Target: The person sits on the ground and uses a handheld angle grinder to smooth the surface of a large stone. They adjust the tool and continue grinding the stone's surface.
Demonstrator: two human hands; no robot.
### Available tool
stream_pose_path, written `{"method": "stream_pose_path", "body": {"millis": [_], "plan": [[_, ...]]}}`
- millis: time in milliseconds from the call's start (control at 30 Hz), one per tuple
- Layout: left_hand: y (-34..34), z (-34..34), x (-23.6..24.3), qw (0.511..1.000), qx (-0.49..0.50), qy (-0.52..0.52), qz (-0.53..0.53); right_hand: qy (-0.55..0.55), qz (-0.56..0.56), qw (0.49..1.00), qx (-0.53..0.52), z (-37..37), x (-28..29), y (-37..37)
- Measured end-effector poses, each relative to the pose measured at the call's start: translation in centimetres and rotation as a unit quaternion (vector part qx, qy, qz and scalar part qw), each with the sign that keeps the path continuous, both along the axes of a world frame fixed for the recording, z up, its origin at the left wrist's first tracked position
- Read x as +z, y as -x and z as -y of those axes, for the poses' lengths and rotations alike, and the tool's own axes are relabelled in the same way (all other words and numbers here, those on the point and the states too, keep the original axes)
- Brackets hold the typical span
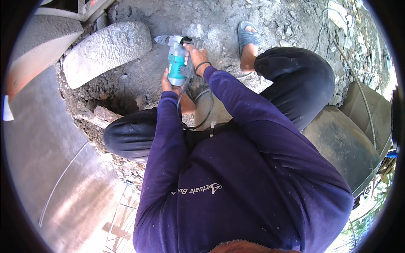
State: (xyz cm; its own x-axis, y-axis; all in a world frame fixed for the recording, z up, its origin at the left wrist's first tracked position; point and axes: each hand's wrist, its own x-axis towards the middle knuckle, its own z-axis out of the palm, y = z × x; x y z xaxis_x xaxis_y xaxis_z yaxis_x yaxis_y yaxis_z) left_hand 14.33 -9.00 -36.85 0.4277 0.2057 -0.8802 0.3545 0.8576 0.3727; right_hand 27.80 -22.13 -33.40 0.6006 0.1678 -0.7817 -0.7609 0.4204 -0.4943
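Out in front of me is a teal and grey hammer drill, its body upright and its dusty nose pointing left. My right hand is closed around its rear handle, with a dark band on the wrist. My left hand is wrapped around the bottom end of the teal motor housing. The nose lies close to the right end of a pale, rough-textured rounded slab; I cannot tell whether they touch. A dark power cord loops down from the drill between my legs.
Broken grey rubble covers the ground around my slippered foot. A hole opens beside my left knee. A smooth curved grey surface lies at left. Dusty panels and a rope-like cable are at right.
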Motion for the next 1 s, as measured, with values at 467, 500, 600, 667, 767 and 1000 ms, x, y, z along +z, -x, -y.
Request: {"method": "stream_pose_path", "body": {"millis": [467, 500, 600, 667, 767, 1000], "plan": [[-7.2, 6.0, 4.6, 0.996, 0.062, 0.028, 0.065, 0.017, 0.045, 0.998, 0.05, 5.1, 5.2, -9.0], [-7.0, 5.9, 4.7, 0.995, 0.059, 0.041, 0.07, 0.019, 0.039, 0.998, 0.046, 5.1, 6.3, -8.9], [-5.3, 5.4, 2.7, 0.992, 0.02, 0.042, 0.117, 0.011, 0.007, 0.999, 0.035, 6.2, 7.4, -8.5], [-5.3, 5.2, 3.6, 0.991, 0.009, 0.03, 0.126, 0.006, 0.038, 0.999, 0.038, 5.7, 9.0, -6.9], [-4.1, 5.9, 8.1, 0.996, 0.037, 0.025, 0.077, -0.035, 0.06, 0.996, 0.049, 4.9, 10.8, -6.3], [-1.8, 3.5, 6.6, 0.988, 0.042, -0.047, 0.141, -0.035, 0.065, 0.996, 0.053, 3.3, 11.9, -4.5]]}}
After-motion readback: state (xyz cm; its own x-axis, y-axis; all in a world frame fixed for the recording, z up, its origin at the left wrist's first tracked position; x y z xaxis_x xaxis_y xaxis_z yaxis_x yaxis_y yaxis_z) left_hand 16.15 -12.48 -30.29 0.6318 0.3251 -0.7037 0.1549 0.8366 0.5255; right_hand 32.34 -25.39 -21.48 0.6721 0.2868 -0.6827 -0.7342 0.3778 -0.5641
